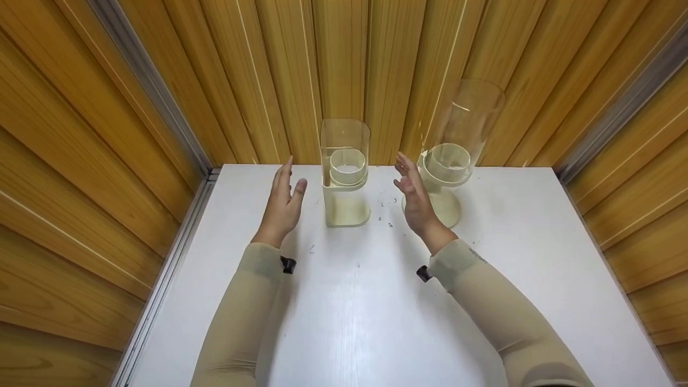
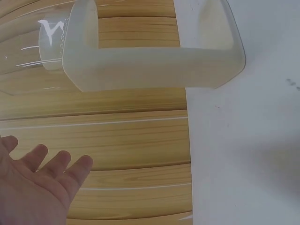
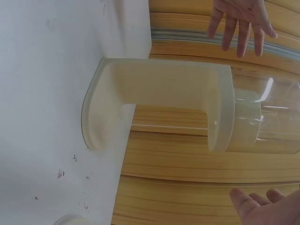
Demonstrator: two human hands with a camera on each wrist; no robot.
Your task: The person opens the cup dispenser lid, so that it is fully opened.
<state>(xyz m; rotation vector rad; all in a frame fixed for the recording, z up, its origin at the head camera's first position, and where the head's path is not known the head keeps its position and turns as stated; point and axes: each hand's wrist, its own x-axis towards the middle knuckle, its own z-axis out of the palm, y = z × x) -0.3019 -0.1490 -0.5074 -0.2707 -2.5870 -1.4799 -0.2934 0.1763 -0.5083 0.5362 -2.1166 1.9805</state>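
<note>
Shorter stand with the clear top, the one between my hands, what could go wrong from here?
The right hand overlaps the taller stand in the head view, so a sideways move might knock it. The shorter stand is between that and the left hand; if one pushes first, it could slide or tip. Its clear top may come loose if gripped there; I can't tell how firmly it is attached.

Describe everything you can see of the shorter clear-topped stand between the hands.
The shorter clear-topped stand is upright on the white table, between the left hand and the right hand; neither touches it. Its cream, plastic-looking frame is C-shaped: a rounded base, a wall on the person's left and a shelf above. On the shelf, a cream ring shows inside a clear, glossy, plastic-looking cover; nothing else shows inside.
</note>
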